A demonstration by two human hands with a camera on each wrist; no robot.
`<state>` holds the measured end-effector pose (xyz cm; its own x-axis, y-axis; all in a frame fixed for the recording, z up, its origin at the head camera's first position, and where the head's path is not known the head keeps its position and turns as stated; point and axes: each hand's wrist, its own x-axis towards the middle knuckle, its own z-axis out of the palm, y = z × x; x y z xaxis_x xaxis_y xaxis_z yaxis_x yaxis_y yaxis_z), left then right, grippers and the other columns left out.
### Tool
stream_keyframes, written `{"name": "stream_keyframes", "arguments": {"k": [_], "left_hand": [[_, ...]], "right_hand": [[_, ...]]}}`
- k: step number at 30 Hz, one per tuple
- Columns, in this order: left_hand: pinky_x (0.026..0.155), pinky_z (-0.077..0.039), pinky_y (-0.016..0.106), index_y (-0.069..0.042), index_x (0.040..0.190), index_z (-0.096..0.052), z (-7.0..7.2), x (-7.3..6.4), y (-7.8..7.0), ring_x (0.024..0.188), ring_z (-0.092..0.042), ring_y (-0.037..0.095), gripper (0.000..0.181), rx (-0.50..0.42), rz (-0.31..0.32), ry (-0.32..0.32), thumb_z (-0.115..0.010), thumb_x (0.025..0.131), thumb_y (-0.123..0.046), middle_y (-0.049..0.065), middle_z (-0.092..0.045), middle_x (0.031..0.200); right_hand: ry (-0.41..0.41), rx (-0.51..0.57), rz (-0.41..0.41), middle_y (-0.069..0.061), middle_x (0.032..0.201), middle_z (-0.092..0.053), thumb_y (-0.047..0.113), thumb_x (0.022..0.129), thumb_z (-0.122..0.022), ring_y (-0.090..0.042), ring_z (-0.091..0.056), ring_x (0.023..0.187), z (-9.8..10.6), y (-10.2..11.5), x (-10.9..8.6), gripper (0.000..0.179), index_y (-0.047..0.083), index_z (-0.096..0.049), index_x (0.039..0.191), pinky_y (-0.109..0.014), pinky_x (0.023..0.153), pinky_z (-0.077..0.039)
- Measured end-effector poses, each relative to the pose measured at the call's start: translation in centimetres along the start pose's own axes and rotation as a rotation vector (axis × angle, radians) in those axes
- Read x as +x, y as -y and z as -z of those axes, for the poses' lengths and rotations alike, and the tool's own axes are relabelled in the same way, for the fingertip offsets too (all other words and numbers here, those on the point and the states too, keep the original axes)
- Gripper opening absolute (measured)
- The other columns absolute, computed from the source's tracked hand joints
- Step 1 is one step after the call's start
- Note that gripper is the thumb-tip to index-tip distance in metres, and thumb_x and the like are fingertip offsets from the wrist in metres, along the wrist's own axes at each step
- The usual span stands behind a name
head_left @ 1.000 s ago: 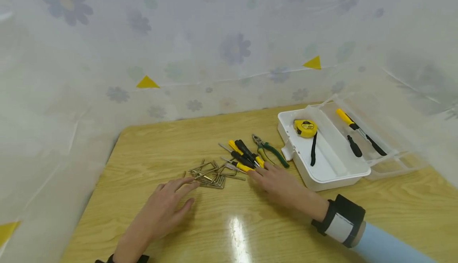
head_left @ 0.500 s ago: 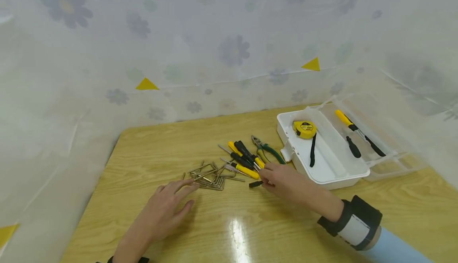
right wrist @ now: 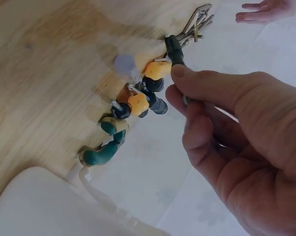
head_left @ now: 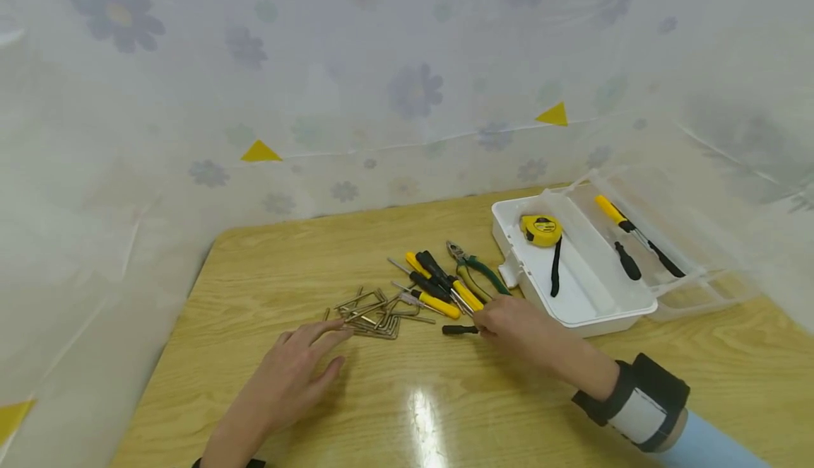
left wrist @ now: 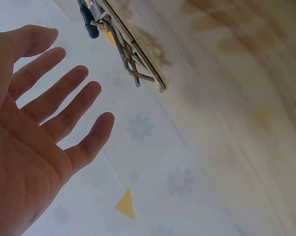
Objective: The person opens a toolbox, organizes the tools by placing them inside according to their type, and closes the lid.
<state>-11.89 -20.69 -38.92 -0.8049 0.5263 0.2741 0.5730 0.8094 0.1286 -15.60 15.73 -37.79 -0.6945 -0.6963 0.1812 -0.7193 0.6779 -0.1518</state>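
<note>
A wood-grained worktop (head_left: 273, 263) is filling the lower part of the head view, with a bright glare streaking it towards 6 o'clock. Pale flower-printed sheeting (head_left: 362, 86) is walling it in, and three yellow triangles (head_left: 261, 151) are showing on that at 8, 10 and 2 o'clock from the view's centre.

The right hand (head_left: 524, 330) is pinching a small black-handled tool (head_left: 459, 329) between thumb and finger, the handle pointing towards 9 o'clock just above the wood. The left hand (head_left: 295, 365) is gripping nothing, its fingers spreading loosely; from it, a heap of bent metal keys (head_left: 381, 318) is lying at 2 o'clock. From the right hand, screwdrivers (head_left: 435, 285) are bunching at 10 o'clock, pliers (head_left: 470, 263) are resting at 11, and a white box (head_left: 585, 288) is standing at 1, holding a tape measure (head_left: 543, 230).

The right fingers are hiding most of the tool beyond its handle, so its kind is staying unclear. Whether the left fingertips are touching the keys is hard to tell. The right hand is covering the ends of the pliers' handles. The translucent lid (head_left: 699, 305) is blurring into the sheeting at 2 o'clock from the right hand. The frame is cutting off the light blue sleeve (head_left: 706, 440) and most of the left wristband.
</note>
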Motion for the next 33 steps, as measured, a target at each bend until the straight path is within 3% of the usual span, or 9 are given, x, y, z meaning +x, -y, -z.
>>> {"name": "stream_keyframes", "arguments": {"k": [6,8,13,16,22,28,33], "left_hand": [[0.092,-0.056,0.052,-0.021,0.131,-0.068,-0.1,0.1,0.1,0.121,-0.065,0.026,0.042,-0.005,-0.012,-0.004,-0.078,0.091,-0.023,0.004,-0.067,0.136],[0.092,-0.057,0.052,-0.021,0.131,-0.068,-0.1,0.2,0.1,0.121,-0.065,0.026,0.042,-0.006,-0.02,-0.011,-0.078,0.09,-0.022,0.004,-0.067,0.135],[0.092,-0.056,0.052,-0.021,0.13,-0.068,-0.4,0.5,-0.3,0.121,-0.065,0.025,0.041,-0.017,-0.053,-0.009,-0.078,0.091,-0.022,0.004,-0.067,0.135],[0.093,-0.056,0.052,-0.022,0.132,-0.067,-0.7,0.8,-0.7,0.122,-0.065,0.025,0.041,-0.024,-0.077,0.01,-0.076,0.092,-0.024,0.003,-0.067,0.136],[0.094,-0.056,0.051,-0.022,0.132,-0.068,-1.2,1.4,-1.5,0.123,-0.064,0.024,0.04,-0.016,-0.113,0.017,-0.075,0.093,-0.026,0.003,-0.066,0.136],[0.095,-0.055,0.048,-0.022,0.13,-0.068,-1.7,2.0,-2.4,0.122,-0.064,0.021,0.04,-0.034,-0.188,0.015,-0.076,0.091,-0.025,0.0,-0.067,0.133],[0.093,-0.057,0.048,-0.022,0.13,-0.068,-1.7,2.4,-3.5,0.121,-0.065,0.021,0.04,-0.016,-0.259,0.023,-0.076,0.091,-0.026,-0.001,-0.067,0.134]], "right_hand": [[0.003,0.1,-0.065,0.002,0.078,-0.067,-0.005,0.088,-0.071,-0.007,-0.058,0.071,0.5,-0.5,-0.8,0.013,0.008,-0.073,0.085,-0.021,0.062,-0.051],[-0.063,0.1,-0.059,0.003,0.08,-0.068,-0.005,0.086,-0.074,-0.007,-0.059,0.072,0.7,-0.8,-1.2,0.014,0.009,-0.074,0.087,-0.022,0.063,-0.052],[-0.315,0.004,-0.058,0.003,0.077,-0.068,-0.006,0.078,-0.081,-0.008,-0.058,0.067,1.8,-1.8,-2.1,0.019,0.009,-0.073,0.086,-0.021,0.057,-0.049],[-0.422,-0.058,-0.115,0.002,0.075,-0.069,-0.006,0.075,-0.083,-0.008,-0.058,0.064,2.9,-2.8,-2.7,0.021,0.009,-0.073,0.085,-0.022,0.053,-0.048],[-0.539,-0.162,-0.302,-0.005,0.068,-0.07,-0.006,0.074,-0.083,-0.014,-0.06,0.055,4.8,-5.7,-4.8,0.016,0.004,-0.073,0.081,-0.027,0.049,-0.045],[-0.57,-0.154,-0.522,-0.012,0.064,-0.068,-0.005,0.078,-0.075,-0.019,-0.054,0.05,5.7,-8.4,-7.6,0.006,-0.001,-0.07,0.077,-0.029,0.048,-0.037],[-0.455,-0.108,-0.669,-0.014,0.062,-0.065,-0.002,0.085,-0.068,-0.019,-0.05,0.049,6.2,-9.9,-9.1,0.009,-0.003,-0.067,0.076,-0.029,0.045,-0.034]]}}
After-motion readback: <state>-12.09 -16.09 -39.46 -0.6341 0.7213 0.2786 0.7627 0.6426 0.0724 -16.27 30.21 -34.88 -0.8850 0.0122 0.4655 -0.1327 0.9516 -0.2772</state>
